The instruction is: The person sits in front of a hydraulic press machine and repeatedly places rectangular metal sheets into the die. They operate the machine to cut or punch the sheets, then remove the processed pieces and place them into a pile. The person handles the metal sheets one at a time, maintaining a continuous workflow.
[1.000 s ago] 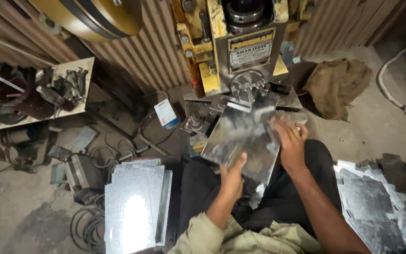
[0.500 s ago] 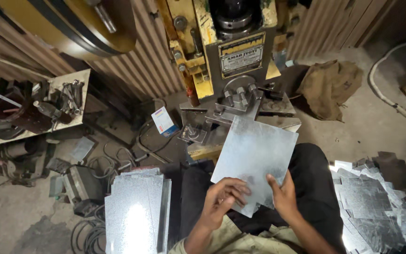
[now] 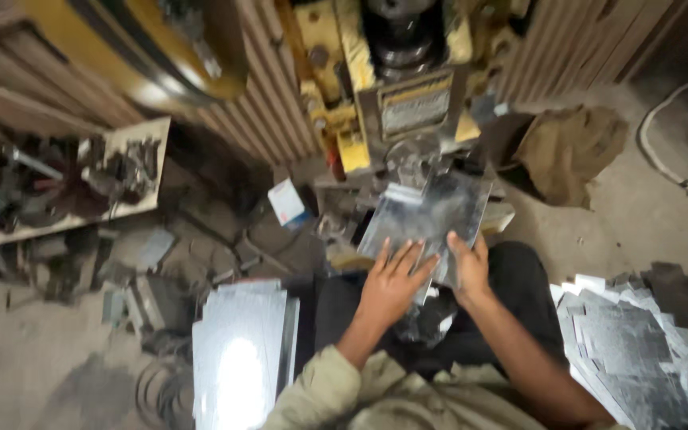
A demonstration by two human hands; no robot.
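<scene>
Head camera looks straight down on us, seated before a yellow press machine (image 3: 408,103), and the frame is somewhat blurred. We hold a square metal sheet (image 3: 431,219) out in front of our lap, its far edge close under the front of the press and its near edge at our hands. Our left hand (image 3: 392,280) lies flat on the sheet's near left part, fingers (image 3: 404,255) spread wide across the shiny surface. Our right hand (image 3: 469,267) grips the sheet's near right edge, fingers closed against it; whether the thumb sits under the sheet we cannot tell. The sheet looks tilted a little, its right far corner higher in the frame than the left.

To our left on the floor rests a stack of cut metal sheets (image 3: 240,350), squared up neatly and catching a bright glare. To our right lies a looser heap of metal pieces (image 3: 639,342), overlapping at odd angles. A small white and blue box (image 3: 288,203) sits on the floor left of the press base. Farther left, a low wooden board (image 3: 65,179) carries a clutter of dark tools. A brown cloth bag (image 3: 571,151) slumps on the concrete floor to the right of the machine, well apart from the sheet.
</scene>
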